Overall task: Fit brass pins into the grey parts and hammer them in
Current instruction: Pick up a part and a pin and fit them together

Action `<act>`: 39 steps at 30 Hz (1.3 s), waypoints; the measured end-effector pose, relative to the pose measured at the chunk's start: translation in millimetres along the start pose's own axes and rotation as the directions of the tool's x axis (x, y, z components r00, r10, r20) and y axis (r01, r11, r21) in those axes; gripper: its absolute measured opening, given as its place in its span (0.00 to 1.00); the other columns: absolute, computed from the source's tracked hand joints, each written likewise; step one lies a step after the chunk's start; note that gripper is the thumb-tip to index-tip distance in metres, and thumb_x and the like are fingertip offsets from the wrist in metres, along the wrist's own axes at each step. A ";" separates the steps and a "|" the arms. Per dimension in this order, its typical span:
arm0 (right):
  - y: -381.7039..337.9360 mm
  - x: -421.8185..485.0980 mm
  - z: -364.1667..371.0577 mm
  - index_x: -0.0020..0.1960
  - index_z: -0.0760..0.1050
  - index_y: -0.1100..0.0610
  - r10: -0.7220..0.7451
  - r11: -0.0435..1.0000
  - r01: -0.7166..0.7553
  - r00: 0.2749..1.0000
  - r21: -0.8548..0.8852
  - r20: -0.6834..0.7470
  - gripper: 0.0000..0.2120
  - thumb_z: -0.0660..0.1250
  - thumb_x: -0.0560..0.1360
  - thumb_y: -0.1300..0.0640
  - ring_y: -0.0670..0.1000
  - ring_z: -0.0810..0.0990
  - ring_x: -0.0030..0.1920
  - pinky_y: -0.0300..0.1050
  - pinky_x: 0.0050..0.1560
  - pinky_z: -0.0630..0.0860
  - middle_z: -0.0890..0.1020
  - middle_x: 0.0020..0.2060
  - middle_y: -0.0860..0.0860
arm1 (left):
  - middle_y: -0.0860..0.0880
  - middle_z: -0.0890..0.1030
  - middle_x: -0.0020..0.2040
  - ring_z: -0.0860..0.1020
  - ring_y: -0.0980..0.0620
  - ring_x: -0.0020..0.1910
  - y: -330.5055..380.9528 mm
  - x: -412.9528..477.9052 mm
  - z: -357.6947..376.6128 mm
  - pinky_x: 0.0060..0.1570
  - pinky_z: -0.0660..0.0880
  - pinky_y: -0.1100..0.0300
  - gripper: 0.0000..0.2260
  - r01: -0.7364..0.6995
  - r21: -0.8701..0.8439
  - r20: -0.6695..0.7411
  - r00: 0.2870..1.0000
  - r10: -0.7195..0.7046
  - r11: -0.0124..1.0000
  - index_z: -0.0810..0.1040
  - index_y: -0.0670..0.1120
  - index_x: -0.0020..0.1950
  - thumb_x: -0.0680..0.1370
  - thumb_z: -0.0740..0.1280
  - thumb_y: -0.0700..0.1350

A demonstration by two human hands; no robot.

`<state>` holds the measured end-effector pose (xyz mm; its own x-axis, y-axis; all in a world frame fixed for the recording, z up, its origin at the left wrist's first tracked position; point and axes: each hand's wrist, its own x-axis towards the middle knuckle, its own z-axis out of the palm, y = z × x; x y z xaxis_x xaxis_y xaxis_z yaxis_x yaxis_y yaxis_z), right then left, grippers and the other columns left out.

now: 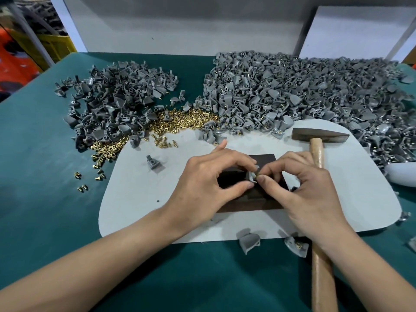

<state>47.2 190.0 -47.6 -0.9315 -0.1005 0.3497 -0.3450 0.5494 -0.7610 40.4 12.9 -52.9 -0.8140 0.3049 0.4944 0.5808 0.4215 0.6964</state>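
Both bare forearms reach in from the near edge over the green surface point(45, 176). Left hand point(211, 176) sits above a dark block point(265, 203) on a pale mat point(139, 199), its grip clamped, thumb and forefinger, on a small grey part point(253, 174). Right hand point(308, 185) meets it, its grip pinched on a brass pin point(261, 176) held right against the part. Under the right wrist runs the wooden handle of a hammer point(317, 154), whose head rests on the mat's far right. Beyond the mat a loose heap of brass pins point(180, 122) lies between a smaller pile of grey parts point(112, 102) on the left and a larger pile point(292, 93) on the right. Off the surface at far left stands a yellow crate point(56, 43); I cannot make out its contents.
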 end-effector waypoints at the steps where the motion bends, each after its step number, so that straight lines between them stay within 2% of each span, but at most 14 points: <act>1: -0.1 -0.3 0.3 0.35 0.77 0.44 -0.005 1.000 0.005 1.000 -0.003 -0.003 0.13 0.74 0.67 0.62 0.40 0.70 0.44 0.27 0.48 0.62 0.74 0.30 0.44 | 0.52 0.84 0.49 0.81 0.61 0.49 -0.1 0.1 0.0 0.74 0.60 0.55 0.10 0.000 -0.001 -0.002 1.000 0.000 1.000 0.82 0.42 0.49 0.70 0.76 0.38; 15: -2.2 -1.1 2.7 0.35 0.78 0.46 0.039 0.998 -0.039 0.999 0.046 0.003 0.13 0.74 0.68 0.63 0.42 0.71 0.43 0.26 0.48 0.62 0.75 0.31 0.45 | 0.52 0.83 0.48 0.81 0.62 0.48 -2.5 -2.4 2.8 0.75 0.58 0.54 0.09 -0.005 -0.007 -0.034 0.999 0.005 1.000 0.83 0.41 0.48 0.69 0.76 0.38; 21: -1.5 0.2 3.1 0.35 0.79 0.46 0.067 0.993 -0.071 0.997 0.093 0.045 0.12 0.74 0.68 0.63 0.50 0.72 0.44 0.31 0.47 0.64 0.74 0.30 0.46 | 0.50 0.84 0.47 0.81 0.62 0.48 -5.0 -2.3 1.9 0.75 0.58 0.51 0.08 0.004 -0.014 -0.024 1.000 -0.004 1.000 0.83 0.40 0.46 0.68 0.77 0.38; 27: -1.0 0.6 4.6 0.35 0.78 0.44 0.054 0.989 -0.059 0.998 0.136 0.044 0.14 0.74 0.68 0.64 0.46 0.74 0.52 0.29 0.53 0.64 0.75 0.32 0.45 | 0.51 0.83 0.47 0.81 0.62 0.47 -5.4 -2.1 2.9 0.74 0.58 0.53 0.07 0.004 -0.003 -0.028 1.000 -0.004 1.000 0.82 0.40 0.44 0.68 0.77 0.38; 39: -1.0 0.8 1.3 0.36 0.80 0.45 0.103 0.981 -0.115 0.991 0.158 0.082 0.11 0.74 0.67 0.62 0.46 0.74 0.54 0.32 0.56 0.65 0.78 0.33 0.45 | 0.48 0.84 0.46 0.81 0.60 0.47 -3.5 -1.9 2.7 0.74 0.59 0.52 0.07 -0.008 0.024 -0.021 1.000 0.008 1.000 0.82 0.38 0.43 0.69 0.76 0.38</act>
<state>46.6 188.4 -47.3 -0.9683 -0.1113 0.2238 -0.2499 0.4197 -0.8726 40.0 13.1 -57.7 -0.8092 0.2903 0.5107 0.5868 0.4395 0.6800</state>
